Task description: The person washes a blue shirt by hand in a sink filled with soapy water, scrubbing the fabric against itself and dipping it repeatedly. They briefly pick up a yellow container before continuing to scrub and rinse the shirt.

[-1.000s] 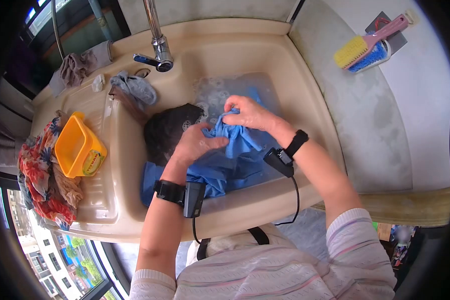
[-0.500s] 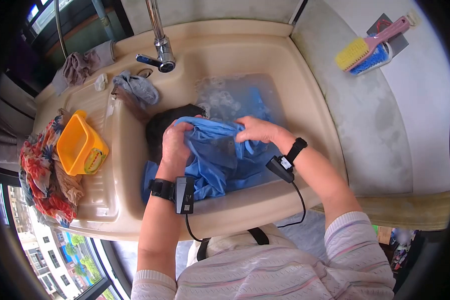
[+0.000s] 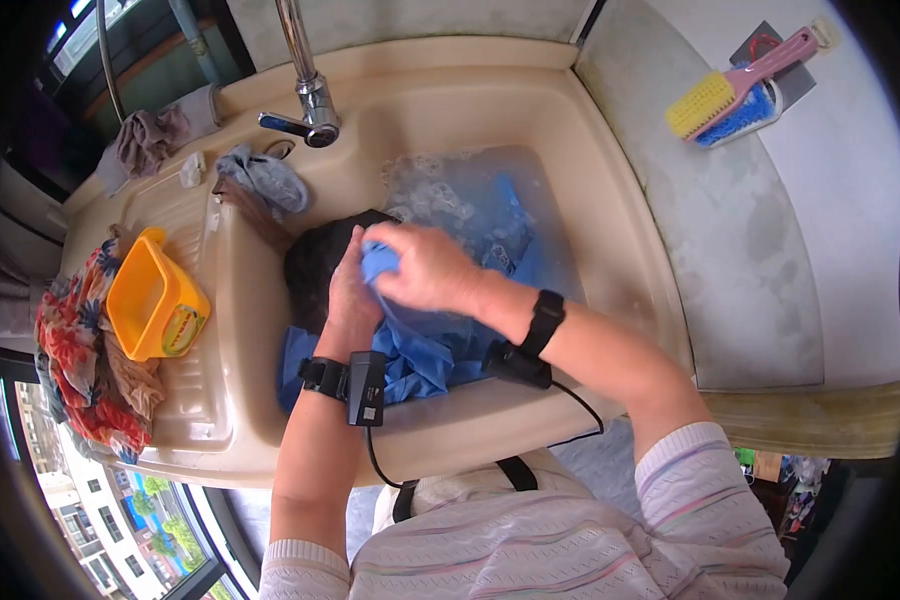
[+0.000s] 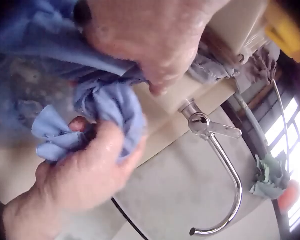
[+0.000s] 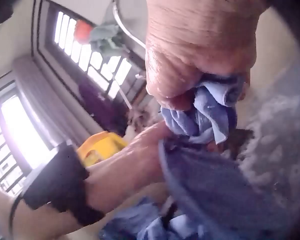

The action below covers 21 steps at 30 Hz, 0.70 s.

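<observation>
Over the water-filled sink [image 3: 625, 220], both hands are close together on a wet blue cloth [image 3: 380, 262]. My right hand [image 3: 432, 270] curls round a bunched, twisted part of it, seen also in the right wrist view with folds [image 5: 205, 112] poking out below the fist. Beside it, the left hand [image 3: 352, 292] grips the same cloth, its fingers partly hidden behind the right hand. In the left wrist view the cloth [image 4: 112, 105] runs between the left hand [image 4: 150, 35] and the right hand [image 4: 85, 175]. The rest of the cloth [image 3: 420, 355] hangs into the sink.
A dark cloth [image 3: 320, 265] lies in the sink's left side, with suds [image 3: 435, 190] behind. The faucet [image 3: 315, 110] rises at the back. On the left drainboard stand a yellow container [image 3: 155, 300], patterned cloth [image 3: 80, 350] and a grey cloth [image 3: 265, 178]. Brushes [image 3: 725, 100] hang right.
The right hand first let the spread cloth drop lower, then moved left to the left hand. The cloth between them went from spread out to bunched and twisted.
</observation>
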Tool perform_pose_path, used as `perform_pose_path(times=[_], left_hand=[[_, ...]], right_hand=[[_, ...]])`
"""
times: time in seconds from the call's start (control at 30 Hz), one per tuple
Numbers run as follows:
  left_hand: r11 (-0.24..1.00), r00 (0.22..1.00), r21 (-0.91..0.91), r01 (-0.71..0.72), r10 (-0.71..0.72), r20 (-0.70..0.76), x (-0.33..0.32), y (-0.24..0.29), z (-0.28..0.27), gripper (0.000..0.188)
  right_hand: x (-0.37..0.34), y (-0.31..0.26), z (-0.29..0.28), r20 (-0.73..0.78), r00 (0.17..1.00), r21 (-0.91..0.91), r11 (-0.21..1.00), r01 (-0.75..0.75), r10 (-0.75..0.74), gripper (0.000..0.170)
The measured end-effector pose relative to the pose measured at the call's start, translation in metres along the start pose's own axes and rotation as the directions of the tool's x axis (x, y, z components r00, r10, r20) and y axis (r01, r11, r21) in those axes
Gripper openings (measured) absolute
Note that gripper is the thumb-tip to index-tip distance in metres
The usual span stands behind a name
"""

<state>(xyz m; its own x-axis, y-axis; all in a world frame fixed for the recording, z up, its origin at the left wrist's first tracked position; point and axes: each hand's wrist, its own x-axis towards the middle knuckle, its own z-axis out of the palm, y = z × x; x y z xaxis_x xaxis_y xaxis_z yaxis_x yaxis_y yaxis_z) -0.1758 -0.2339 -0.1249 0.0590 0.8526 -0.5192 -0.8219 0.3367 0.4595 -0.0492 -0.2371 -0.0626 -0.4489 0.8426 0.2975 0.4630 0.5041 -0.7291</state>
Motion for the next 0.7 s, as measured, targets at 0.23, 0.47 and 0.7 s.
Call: perform_pose_path(times=[0.23, 0.47, 0.7], left_hand=[[0.955, 0.927, -0.201, 0.217, -0.137, 0.349, -0.005, 0.001, -0.015, 0.031], [0.999, 0.997, 0.032, -0.005, 0.007, -0.075, 0.001, -0.027, -0.008, 0.017], [0.948, 0.902, 0.231, -0.219, 0.106, 0.418, 0.027, -0.020, -0.063, 0.019]], right_hand=[[-0.011, -0.025, 0.016, 0.039, 0.998, 0.063, 0.997, -0.050, 0.047, 0.034], [0.022, 0.035, 0.032, -0.081, 0.974, -0.127, 0.967, -0.221, 0.212, 0.027], [0.002, 0.005, 0.038, 0.009, 0.998, -0.067, 0.995, -0.069, 0.069, 0.026]])
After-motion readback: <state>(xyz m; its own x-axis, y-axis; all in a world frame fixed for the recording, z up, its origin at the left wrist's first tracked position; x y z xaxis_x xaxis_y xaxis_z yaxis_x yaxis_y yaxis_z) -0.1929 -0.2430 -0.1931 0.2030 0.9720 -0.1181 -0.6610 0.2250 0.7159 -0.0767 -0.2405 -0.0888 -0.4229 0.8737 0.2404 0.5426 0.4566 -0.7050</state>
